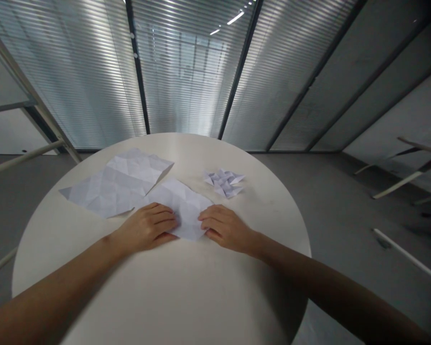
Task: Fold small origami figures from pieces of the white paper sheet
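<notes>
A creased sheet of white paper (187, 206) lies in front of me on the round white table. My left hand (153, 226) grips its near left side, the fingers curled over the top and the thumb along the near edge. On the opposite side my right hand (224, 225) closes on the near right part in the same way, thumb low. Beyond and to the left rests a larger creased sheet (118, 179), its folds showing as a grid of lines. A small folded paper piece (225, 182) with several pointed flaps sits to the right, apart from both hands.
The round white table (187, 292) fills the middle of the view. Behind it stands a glass wall with blinds (187, 72). Pale furniture bars (25, 155) are at the left, and chair legs (398, 184) show on the right over the grey floor.
</notes>
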Demonstrator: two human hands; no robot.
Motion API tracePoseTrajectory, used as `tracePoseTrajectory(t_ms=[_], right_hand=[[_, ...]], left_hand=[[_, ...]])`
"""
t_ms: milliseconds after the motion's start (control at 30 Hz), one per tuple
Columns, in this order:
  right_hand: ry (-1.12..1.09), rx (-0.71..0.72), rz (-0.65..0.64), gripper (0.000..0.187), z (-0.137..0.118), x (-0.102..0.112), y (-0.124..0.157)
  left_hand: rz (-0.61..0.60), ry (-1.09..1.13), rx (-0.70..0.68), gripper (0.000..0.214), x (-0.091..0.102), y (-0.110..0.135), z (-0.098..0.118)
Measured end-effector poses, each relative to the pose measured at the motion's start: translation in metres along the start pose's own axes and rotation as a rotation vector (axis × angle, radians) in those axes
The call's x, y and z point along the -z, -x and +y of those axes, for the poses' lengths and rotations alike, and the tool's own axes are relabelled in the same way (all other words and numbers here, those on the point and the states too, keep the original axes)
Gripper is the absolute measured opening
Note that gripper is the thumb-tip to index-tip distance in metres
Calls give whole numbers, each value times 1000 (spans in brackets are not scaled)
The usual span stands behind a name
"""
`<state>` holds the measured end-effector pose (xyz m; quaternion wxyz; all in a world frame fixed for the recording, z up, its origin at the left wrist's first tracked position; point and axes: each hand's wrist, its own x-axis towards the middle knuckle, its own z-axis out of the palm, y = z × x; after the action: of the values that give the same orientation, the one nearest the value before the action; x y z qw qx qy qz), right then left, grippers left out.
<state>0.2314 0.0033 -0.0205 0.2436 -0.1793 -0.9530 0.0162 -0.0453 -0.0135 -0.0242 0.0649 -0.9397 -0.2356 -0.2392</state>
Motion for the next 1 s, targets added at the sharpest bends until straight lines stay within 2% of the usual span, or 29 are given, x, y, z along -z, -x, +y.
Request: tracePoseTrajectory(t_ms=[133,300,400,500,667,800,933,1000], right_hand=[[19,-13,-79,16,0,-5,8],[-55,-130,-114,18,2,-2,6],[-100,-195,-122,14,3,0,0],[-119,-310,-124,19,4,1,-13],[-100,-482,-62,14,3,-5,-30],[-21,-468,-55,35,4,-13,-33],[163,-372,-100,29,3,-16,-31],[232,-256,-130,24,1,-16,-29]], left_hand=[[-41,26,-24,24,1,0,3],[14,58,-12,17,-3,3,1],[14,85,4,20,-2,2,0],[-24,104,47,22,1,1,-1],[-67,80,156,17,2,5,-2],[-51,25,144,21,-1,6,-4],[-95,36,63,27,-1,2,-5],[-127,53,55,30,0,0,-5]])
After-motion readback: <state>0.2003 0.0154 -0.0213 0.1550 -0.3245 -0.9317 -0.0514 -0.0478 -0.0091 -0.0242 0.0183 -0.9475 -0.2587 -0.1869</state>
